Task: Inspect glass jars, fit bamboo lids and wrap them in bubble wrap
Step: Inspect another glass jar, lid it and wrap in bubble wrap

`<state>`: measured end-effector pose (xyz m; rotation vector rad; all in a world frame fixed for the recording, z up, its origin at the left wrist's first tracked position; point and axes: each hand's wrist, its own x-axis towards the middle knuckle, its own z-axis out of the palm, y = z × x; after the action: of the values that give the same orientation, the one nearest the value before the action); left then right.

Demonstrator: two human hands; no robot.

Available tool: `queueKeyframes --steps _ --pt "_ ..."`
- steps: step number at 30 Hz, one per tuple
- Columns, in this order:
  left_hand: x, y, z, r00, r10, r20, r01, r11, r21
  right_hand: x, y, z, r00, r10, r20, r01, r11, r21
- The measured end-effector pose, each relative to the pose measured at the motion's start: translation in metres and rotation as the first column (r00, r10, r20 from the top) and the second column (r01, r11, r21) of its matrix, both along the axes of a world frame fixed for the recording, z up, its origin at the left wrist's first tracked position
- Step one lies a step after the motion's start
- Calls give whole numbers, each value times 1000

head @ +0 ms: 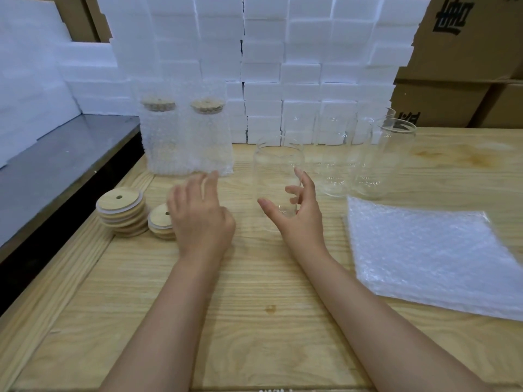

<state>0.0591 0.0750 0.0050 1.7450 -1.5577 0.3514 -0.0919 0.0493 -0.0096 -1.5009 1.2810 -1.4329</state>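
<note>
Head view: an unlidded glass jar (pixel 278 171) stands upright on the wooden table (pixel 254 306). The right hand (pixel 300 213) curves wide round its lower part — contact unclear. The left hand (pixel 198 213), blurred, fingers straight, hovers beside the smaller stack of bamboo lids (pixel 161 222) — holding nothing.

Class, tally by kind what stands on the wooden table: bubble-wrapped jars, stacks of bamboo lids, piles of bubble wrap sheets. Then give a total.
Bubble-wrapped jars: 2
Stacks of bamboo lids: 2
Piles of bubble wrap sheets: 1
Total: 5
</note>
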Motion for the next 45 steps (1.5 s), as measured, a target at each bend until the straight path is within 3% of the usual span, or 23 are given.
queueKeyframes --steps 2,5,12,14,16,19,21,23,25,27,28,33,37,45 --pt "7 0 -2 987 152 43 -155 983 99 0 0 0 1000 -2 -6 2 1000 -1" --pt "12 -1 -7 965 256 52 -259 915 308 0 0 0 1000 -2 -11 2 1000 -1" --pt "16 -4 -11 981 193 -4 -187 954 236 0 0 0 1000 1 -17 -1 1000 4" --pt "12 -3 -8 993 114 -37 -107 982 154 0 0 0 1000 -1 -21 1 1000 -1" --pt "7 -1 -1 999 9 -34 -10 1000 -20 1 0 0 1000 -2 -20 2 1000 -3" --pt "-4 0 16 990 -128 -51 106 944 -311 1 0 0 1000 -6 -17 6 1000 -4" --pt "-12 0 34 959 -211 -188 113 896 -429 2 0 0 1000 -6 -22 5 1000 -7" --pt "-21 0 55 878 -313 -361 89 849 -521 2 -1 1 1000 -6 -25 6 1000 -10" --pt "-29 -3 79 706 -434 -560 57 823 -565 2 -1 1 999 -9 -33 8 1000 -10" --pt "-36 -12 100 538 -497 -680 56 826 -560 2 -1 1 999 -4 -35 4 1000 -5" --pt "-39 -16 107 501 -502 -705 83 839 -538 2 -1 1 1000 -2 -30 2 1000 -2" --pt "-52 -33 107 538 -432 -724 316 899 -302 3 -2 2 999 -6 -33 6 1000 -4" --pt "-50 -40 103 572 -380 -727 318 920 -231 3 -2 1 999 -11 -30 11 1000 0" --pt "-45 -48 90 485 -373 -791 410 896 -171 4 -3 0 999 -14 -32 15 1000 1"
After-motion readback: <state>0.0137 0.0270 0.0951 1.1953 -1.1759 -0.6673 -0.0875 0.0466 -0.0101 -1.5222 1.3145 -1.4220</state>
